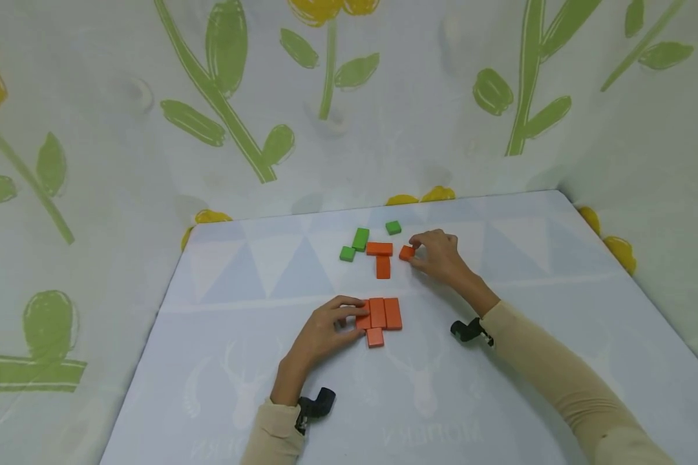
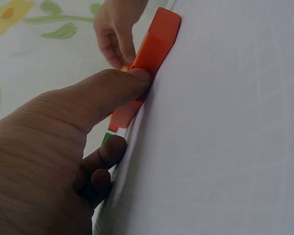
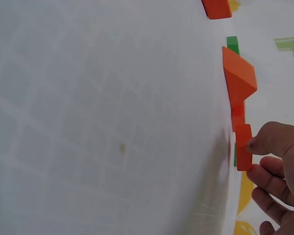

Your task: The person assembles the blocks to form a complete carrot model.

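My left hand (image 1: 324,328) grips the leftmost of three orange rectangular blocks (image 1: 378,313) lying side by side, with a small orange square block (image 1: 375,338) against their near side. In the left wrist view the thumb (image 2: 120,90) presses an orange block (image 2: 157,41). Farther off, my right hand (image 1: 441,257) pinches a small orange block (image 1: 406,252) at the table surface; the right wrist view shows the thumb on this small block (image 3: 243,147). Just left of it, two orange blocks form a T, a crosswise block (image 1: 379,248) above an upright one (image 1: 383,267).
Beyond the orange blocks lie a green rectangular block (image 1: 360,239) and two small green blocks, one on the left (image 1: 347,254) and one on the right (image 1: 393,227). A pale patterned cloth covers the table (image 1: 209,361). A flower-print curtain (image 1: 384,148) hangs behind its far edge.
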### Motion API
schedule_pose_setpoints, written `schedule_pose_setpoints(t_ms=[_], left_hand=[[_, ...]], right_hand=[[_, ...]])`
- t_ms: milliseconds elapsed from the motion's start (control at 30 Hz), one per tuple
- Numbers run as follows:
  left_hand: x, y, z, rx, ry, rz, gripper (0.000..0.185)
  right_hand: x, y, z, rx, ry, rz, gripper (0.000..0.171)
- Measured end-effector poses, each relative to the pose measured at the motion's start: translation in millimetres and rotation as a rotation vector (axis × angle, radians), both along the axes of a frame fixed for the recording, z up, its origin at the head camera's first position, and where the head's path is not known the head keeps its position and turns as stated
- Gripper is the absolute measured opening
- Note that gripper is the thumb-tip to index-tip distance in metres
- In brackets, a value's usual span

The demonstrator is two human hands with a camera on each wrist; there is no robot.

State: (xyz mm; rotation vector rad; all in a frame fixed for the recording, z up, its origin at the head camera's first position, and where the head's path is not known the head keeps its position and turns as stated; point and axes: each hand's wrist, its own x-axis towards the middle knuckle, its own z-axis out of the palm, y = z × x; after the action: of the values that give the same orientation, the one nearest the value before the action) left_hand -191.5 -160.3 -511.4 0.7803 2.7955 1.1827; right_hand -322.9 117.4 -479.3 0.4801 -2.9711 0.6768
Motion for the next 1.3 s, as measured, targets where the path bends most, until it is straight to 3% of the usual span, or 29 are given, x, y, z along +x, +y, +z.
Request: schedule_pose_setpoints(t_ms=[200, 433, 833, 1000, 1300], left_hand=[[-0.4, -0.2, -0.7, 0.012, -0.017, -0.003, 0.034], [-0.9, -0.3, 2.0, 0.01, 0.003, -0.005, 0.033], [-0.3, 1.1, -0.4, 0.018, -0.002, 0.009, 0.031], [-0.2, 1.2, -1.1, 0.024, -0.001, 0.008, 0.032], [0.2, 1.0, 0.8, 0.039, -0.006, 0.007, 0.032]], right_hand=[[16.1, 3.1, 5.6, -0.024, 0.047, 0.039, 0.038], [53.2, 5.3, 21.0, -0.095, 0.097, 0.127, 0.035], [109.4, 3.4, 23.8, -0.143, 0.168, 0.333, 0.034], [124.2, -1.2, 19.5, -0.164, 0.17, 0.411, 0.033], [138.1, -8.3, 9.8, -0.13, 0.186, 0.474, 0.032]])
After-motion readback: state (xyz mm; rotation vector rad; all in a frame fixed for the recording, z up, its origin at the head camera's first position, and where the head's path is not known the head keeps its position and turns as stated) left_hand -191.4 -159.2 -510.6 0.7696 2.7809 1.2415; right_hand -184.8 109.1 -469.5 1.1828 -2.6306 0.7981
